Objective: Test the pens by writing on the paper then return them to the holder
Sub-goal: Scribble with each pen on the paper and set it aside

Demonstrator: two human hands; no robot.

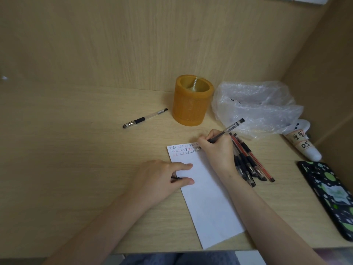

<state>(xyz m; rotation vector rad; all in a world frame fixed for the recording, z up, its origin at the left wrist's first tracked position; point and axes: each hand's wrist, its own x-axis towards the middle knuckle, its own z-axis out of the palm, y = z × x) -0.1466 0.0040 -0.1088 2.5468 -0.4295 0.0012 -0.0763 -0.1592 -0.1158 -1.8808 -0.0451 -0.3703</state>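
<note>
Pale wood laminate covers the desk (76, 150) and the panel behind it. A white strip of paper (208, 197) is laid lengthwise near the middle of the desk, and its far end is filled with small rows of black and red marks (183, 149). The right hand (219, 152) is clamped on a pen (227, 130) in a writing grip. The tip is set on the paper's far right corner, at the end of the marks, and the black back end is tilted up toward the far right. The left hand (162, 176) is rested on the paper's left edge, with index finger and thumb stretched onto the sheet. A small dark object (176, 177) is pinched beneath its curled fingers; what it is cannot be told. An amber cylindrical holder (193, 104) is stood upright beyond the paper, close to the back panel, and a divider is seen inside it. To the left of the holder a lone pen (145, 118) is laid flat on the desk, well apart from the paper. A bundle of pens (248, 163), black and red, is laid just right of the paper and is partly hidden by the right wrist. A crumpled clear plastic bag (256, 106) is heaped to the right of the holder. Further right, a white tube (305, 148) with handwritten labels is laid down. A phone (328, 196) in a dark case spotted with green and white is placed near the desk's right edge.
</note>
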